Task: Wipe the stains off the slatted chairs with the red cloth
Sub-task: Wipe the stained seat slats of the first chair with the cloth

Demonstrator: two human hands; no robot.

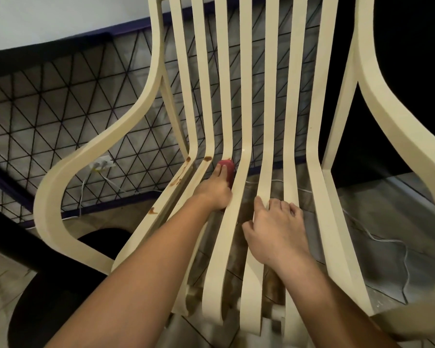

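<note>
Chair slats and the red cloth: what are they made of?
Chair: cream, smooth satin finish. The slats are bent in one continuous curve with a faint sheen and no grain showing, so probably moulded plastic, though painted wood can't be ruled out. Cloth: red and matte, bunched softly under the left hand, so it looks like fabric. The weave is too small to tell.

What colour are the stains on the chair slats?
Brown: the stains smear the cream slats left of the red cloth. Head view.

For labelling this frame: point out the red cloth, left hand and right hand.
red cloth (pixel 227 164), head view, exposed upper end.
left hand (pixel 212 193), head view, back of the hand.
right hand (pixel 274 231), head view, back of the hand.
</note>
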